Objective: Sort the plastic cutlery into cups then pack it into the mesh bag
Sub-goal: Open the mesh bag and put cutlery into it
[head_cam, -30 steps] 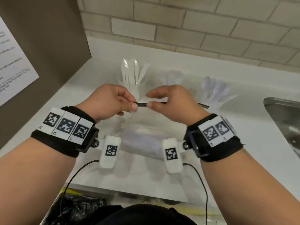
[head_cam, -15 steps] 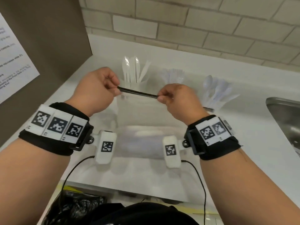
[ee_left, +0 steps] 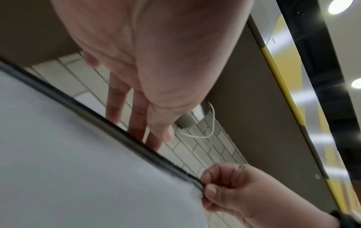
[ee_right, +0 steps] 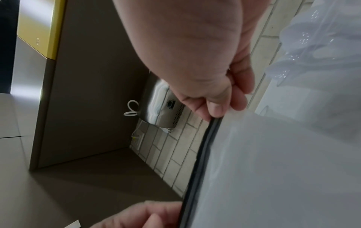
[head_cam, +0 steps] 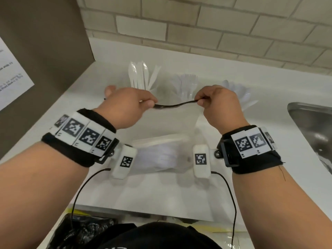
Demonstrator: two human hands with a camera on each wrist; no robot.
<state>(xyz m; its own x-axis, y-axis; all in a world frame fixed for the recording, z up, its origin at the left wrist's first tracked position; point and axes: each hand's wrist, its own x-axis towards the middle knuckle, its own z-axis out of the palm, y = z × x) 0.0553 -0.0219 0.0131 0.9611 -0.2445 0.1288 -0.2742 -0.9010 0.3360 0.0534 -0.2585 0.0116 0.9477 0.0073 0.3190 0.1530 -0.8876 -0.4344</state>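
Observation:
I hold the translucent white mesh bag (head_cam: 177, 126) up by its black zipper rim (head_cam: 174, 105), which sags between my hands. My left hand (head_cam: 150, 103) pinches the rim's left part and my right hand (head_cam: 199, 101) pinches its right end. White plastic cutlery (head_cam: 158, 157) lies in the bag's bottom on the counter. Behind the bag stand three clear cups with white cutlery: left (head_cam: 142, 76), middle (head_cam: 186, 85), right (head_cam: 240, 94). In the wrist views the left fingers (ee_left: 136, 123) lie along the rim (ee_left: 117, 128), and the right thumb (ee_right: 216, 108) presses the rim (ee_right: 197, 162).
A steel sink (head_cam: 314, 133) is sunk into the white counter (head_cam: 161, 194) at the right. A brown side panel (head_cam: 45, 51) with a paper sheet (head_cam: 12, 78) closes the left. A brick wall (head_cam: 197, 24) stands behind. A black plastic bag (head_cam: 80, 230) sits below the counter's front edge.
My hands have moved apart along the black rim, from nearly touching to a wide span, and the bag's top now hangs spread between them.

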